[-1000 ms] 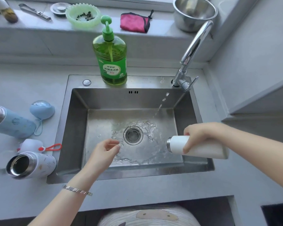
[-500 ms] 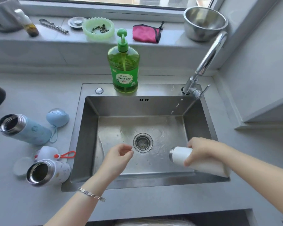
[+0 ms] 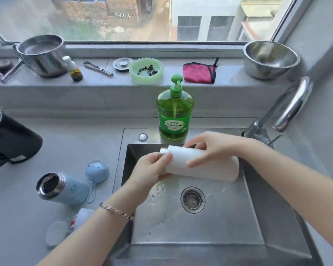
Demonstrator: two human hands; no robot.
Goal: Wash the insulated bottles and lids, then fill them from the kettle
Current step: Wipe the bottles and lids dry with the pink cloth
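Over the far half of the stainless steel sink [image 3: 277, 217]:
- White insulated bottle [image 3: 210, 166], cylindrical, steel mouth ring; held level above the basin, mouth to the left.
- Left hand [image 3: 152, 169]: fingers curled round the mouth end of the bottle, thumb against the body just beside the steel ring. Silver link bracelet [image 3: 115, 210] on the wrist.
- Right hand [image 3: 210, 148]: fingers wrapped over the middle of the bottle, gripping it from the far side.

Basin floor: round steel drain strainer [image 3: 192, 198]; water film and droplets around it.

Sink rim, far edge: green pump bottle of dish soap [image 3: 174, 112], upright. Far right: curved chrome faucet [image 3: 288, 104].

Grey counter, left of sink:
- Pale blue insulated bottle [image 3: 62, 189], lying on its side, open mouth to the left.
- Round blue lid [image 3: 97, 170] with cord loop, just beside it.
- Black kettle [image 3: 10, 141], far left.
- White lid [image 3: 81, 215] with red strap, near edge, partly hidden by the left forearm.

Windowsill, left to right: steel pot [image 3: 40, 54], small dropper bottle [image 3: 73, 70], green fluted dish [image 3: 145, 71], pink cloth [image 3: 199, 72], steel mixing bowl [image 3: 270, 58].
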